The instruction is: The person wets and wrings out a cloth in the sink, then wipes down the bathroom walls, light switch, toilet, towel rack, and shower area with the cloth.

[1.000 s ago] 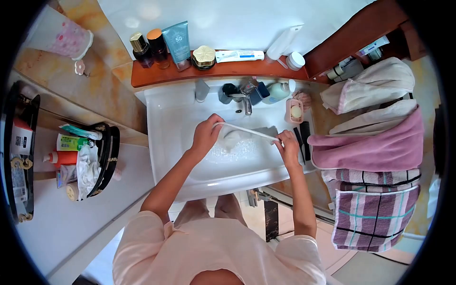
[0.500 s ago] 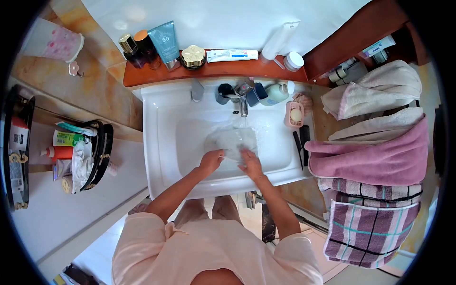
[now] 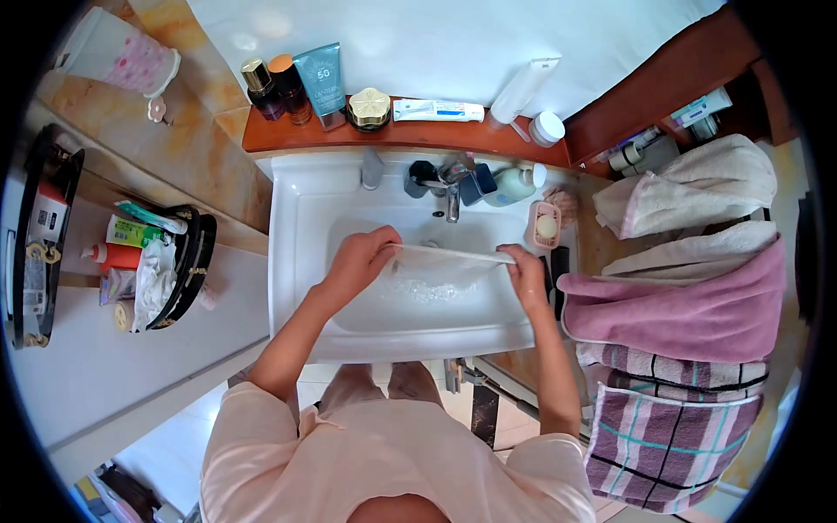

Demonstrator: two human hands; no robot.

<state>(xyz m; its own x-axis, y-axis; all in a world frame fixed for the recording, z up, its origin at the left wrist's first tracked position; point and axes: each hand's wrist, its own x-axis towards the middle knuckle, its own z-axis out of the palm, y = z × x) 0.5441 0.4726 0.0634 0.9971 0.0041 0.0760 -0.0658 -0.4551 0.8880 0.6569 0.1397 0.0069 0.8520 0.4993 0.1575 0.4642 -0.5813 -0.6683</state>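
Note:
A thin, wet whitish cloth (image 3: pixel 446 261) is stretched between my two hands above the basin of the white sink (image 3: pixel 292 305). My left hand (image 3: pixel 362 259) pinches its left corner. At the other end my right hand (image 3: pixel 527 275) grips the right corner between thumb and fingers. The cloth's upper edge is nearly straight, and its lower part hangs down toward the basin. Below it, bright rippling water (image 3: pixel 427 292) shows on the basin floor. The metal faucet (image 3: pixel 452 207) stands just behind the cloth.
Behind the faucet are dark cups (image 3: pixel 420 177) and a pump bottle (image 3: pixel 516 185). A pink soap dish (image 3: pixel 545 225) sits on the right rim, near a black comb (image 3: pixel 559 266). Bottles and a cream jar (image 3: pixel 369 109) line the red shelf (image 3: pixel 323 139). Towels (image 3: pixel 671 296) hang at right.
Both hands rose from the basin and moved apart, lifting the bunched cloth out of the water and spreading it between them. The camera view shifted slightly.

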